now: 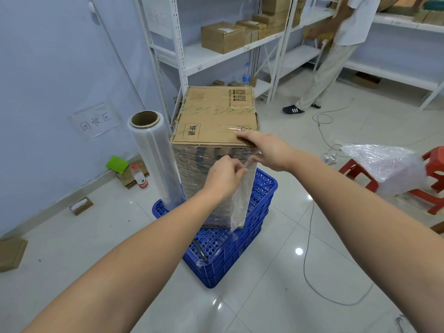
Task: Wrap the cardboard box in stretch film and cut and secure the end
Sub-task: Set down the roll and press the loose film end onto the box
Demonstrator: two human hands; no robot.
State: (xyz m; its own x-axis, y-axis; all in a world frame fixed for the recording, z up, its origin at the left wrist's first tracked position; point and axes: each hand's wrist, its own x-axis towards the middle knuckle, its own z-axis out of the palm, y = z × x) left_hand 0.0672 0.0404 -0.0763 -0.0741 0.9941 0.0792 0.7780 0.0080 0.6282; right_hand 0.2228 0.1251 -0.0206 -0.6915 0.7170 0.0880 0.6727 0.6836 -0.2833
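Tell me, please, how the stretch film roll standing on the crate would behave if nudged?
The stretch film roll is tall, narrow and upright on the blue crate, so it would probably tip. Being round, it would likely roll afterwards.

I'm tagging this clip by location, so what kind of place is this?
Probably a small stockroom or parcel packing room. White metal shelving holds cardboard cartons, a large roll of stretch film stands on a blue plastic crate, and the cardboard box on that crate is being film-wrapped.
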